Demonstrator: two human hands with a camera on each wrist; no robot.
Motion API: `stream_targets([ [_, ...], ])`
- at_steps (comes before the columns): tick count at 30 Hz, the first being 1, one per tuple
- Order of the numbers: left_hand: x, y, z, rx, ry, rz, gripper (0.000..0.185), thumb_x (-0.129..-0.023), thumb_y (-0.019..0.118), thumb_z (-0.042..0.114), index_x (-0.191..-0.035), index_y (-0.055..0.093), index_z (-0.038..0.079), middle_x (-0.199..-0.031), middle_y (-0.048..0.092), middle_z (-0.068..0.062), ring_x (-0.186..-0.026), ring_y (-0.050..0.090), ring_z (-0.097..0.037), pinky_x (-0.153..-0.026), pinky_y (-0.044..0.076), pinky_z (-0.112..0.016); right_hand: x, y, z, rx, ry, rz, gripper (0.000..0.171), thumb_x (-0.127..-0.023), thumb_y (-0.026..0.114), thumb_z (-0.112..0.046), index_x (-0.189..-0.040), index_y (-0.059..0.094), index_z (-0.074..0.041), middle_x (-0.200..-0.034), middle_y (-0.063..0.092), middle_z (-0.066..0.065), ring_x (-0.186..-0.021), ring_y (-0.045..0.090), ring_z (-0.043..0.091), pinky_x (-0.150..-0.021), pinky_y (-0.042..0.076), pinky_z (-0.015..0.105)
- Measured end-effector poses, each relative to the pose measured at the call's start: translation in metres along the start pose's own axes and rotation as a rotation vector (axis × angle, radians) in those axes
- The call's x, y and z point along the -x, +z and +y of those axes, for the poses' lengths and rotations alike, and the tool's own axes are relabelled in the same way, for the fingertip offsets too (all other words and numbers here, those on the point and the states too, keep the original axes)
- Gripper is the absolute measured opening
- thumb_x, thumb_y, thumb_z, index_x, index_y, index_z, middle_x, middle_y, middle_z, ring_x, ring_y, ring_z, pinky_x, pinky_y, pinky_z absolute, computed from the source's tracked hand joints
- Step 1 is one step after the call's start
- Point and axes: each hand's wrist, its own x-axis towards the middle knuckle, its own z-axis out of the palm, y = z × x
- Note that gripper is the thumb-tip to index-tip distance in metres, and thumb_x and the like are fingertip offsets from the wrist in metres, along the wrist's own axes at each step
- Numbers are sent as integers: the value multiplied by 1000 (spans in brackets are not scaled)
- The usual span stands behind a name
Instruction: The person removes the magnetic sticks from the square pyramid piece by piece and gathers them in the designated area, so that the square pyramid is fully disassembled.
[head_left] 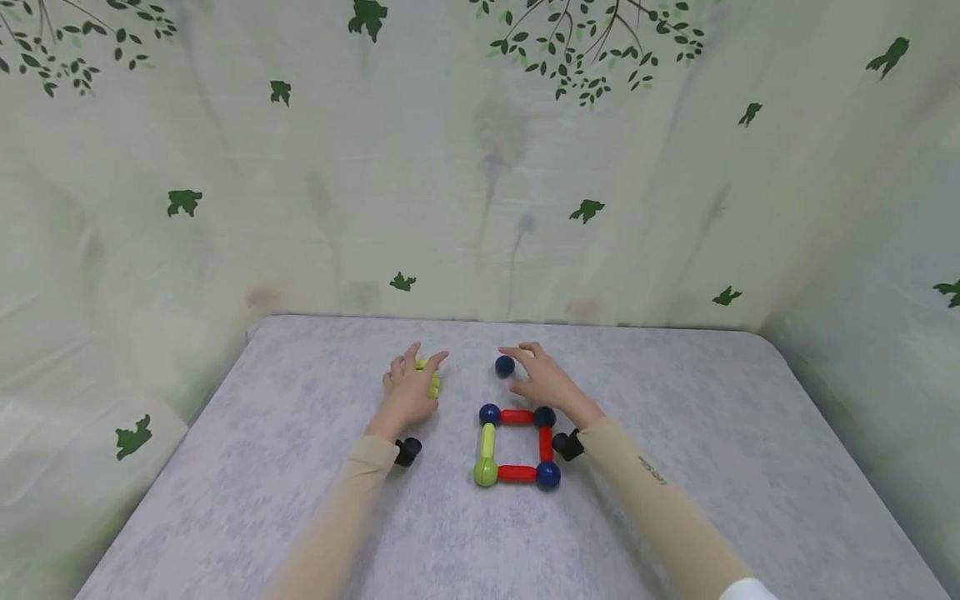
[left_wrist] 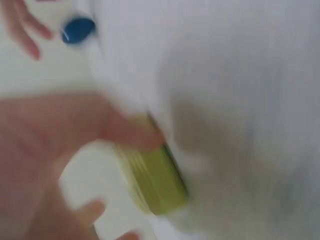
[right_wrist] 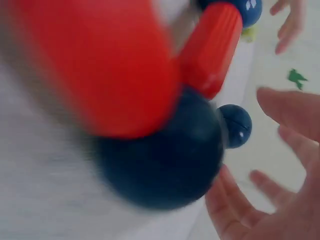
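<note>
My left hand (head_left: pixel 408 393) hovers at the far left of the work area, thumb and fingers spread over yellow-green rods (head_left: pixel 435 386), partly hidden beneath it. Blurred in the left wrist view, the thumb crosses in front of a yellow-green rod (left_wrist: pixel 159 182). A loose dark blue ball (head_left: pixel 505 367) lies between the spread thumb and fingers of my right hand (head_left: pixel 551 385). Nearer to me sits a square of balls and rods. Three sides are red rods (head_left: pixel 517 474) and one is a yellow-green rod (head_left: pixel 488 440); its corners are three blue balls (head_left: pixel 548 476) and a yellow-green ball (head_left: pixel 485 472).
All of this lies on a grey mottled table (head_left: pixel 675 417). Behind and beside it hangs a pale curtain (head_left: pixel 450 167) with leaf and bird prints. A black wrist camera (head_left: pixel 407 451) sits under the left wrist; another (head_left: pixel 570 444) is close to the square's right side.
</note>
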Motion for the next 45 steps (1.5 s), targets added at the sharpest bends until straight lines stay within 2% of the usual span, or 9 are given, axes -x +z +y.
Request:
stream_targets([
  [4,-12,-1,-10,-138,51,-90,53,-81,65,4,-130,50,15,-135,32,-28,-107,40,-48,-83,40,-55,-15,-1,-9,164,13,-108,44,-89,66,-9,-131,55,-16,-134,44,15,-110,53,34,-89,46,43],
  [8,-11,6,-8,-106,115,-40,33,-86,64,4,-116,50,10,-111,45,-24,-74,53,-34,-61,47,-43,-15,-2,-10,157,34,-133,18,-89,56,1,-101,63,-10,-96,52,10,-82,51,24,-71,44,34],
  [12,-2,5,4,314,138,-37,32,-86,60,-4,-113,49,10,-101,49,-16,-66,52,-23,-57,47,-37,-5,-5,-7,-23,-46,-69,19,-93,52,-2,-105,66,-6,-97,54,10,-84,48,21,-73,44,32],
  [16,9,0,29,805,285,-158,31,-91,54,-3,-118,43,8,-102,50,-17,-68,54,-25,-61,51,-42,13,-11,-13,-334,-167,-16,31,-95,61,-23,-122,62,-8,-117,56,11,-97,51,22,-81,47,35],
  [21,19,3,56,1071,454,-191,29,-99,51,4,-125,38,0,-113,52,-20,-94,62,-37,-81,53,-44,37,-19,-20,-469,-241,165,26,-91,67,-28,-111,66,-12,-118,55,6,-99,51,22,-79,46,36],
  [25,19,15,59,979,445,-85,31,-97,53,2,-127,45,0,-125,57,-18,-113,56,-38,-94,46,-44,51,-23,-15,-205,-219,278,18,-85,74,-24,-99,67,-14,-113,54,6,-89,56,22,-71,50,34],
  [30,18,34,60,771,408,-98,27,-97,55,6,-124,57,7,-126,59,-8,-116,53,-24,-96,41,-40,63,-15,-3,151,-191,164,21,-82,76,-28,-98,68,-17,-108,53,4,-81,56,17,-71,50,30],
  [38,24,41,57,752,397,-133,26,-96,56,4,-122,58,2,-122,60,-14,-114,54,-27,-96,41,-43,68,-13,-6,-102,-322,258,34,-93,64,-14,-127,59,-11,-124,53,7,-93,58,17,-77,51,33],
  [45,27,42,51,640,449,-92,35,-95,59,9,-130,57,8,-129,58,-9,-122,49,-29,-101,38,-48,75,-13,-20,-23,-362,160,34,-88,71,-22,-117,58,-10,-110,62,2,-100,57,19,-84,48,36],
])
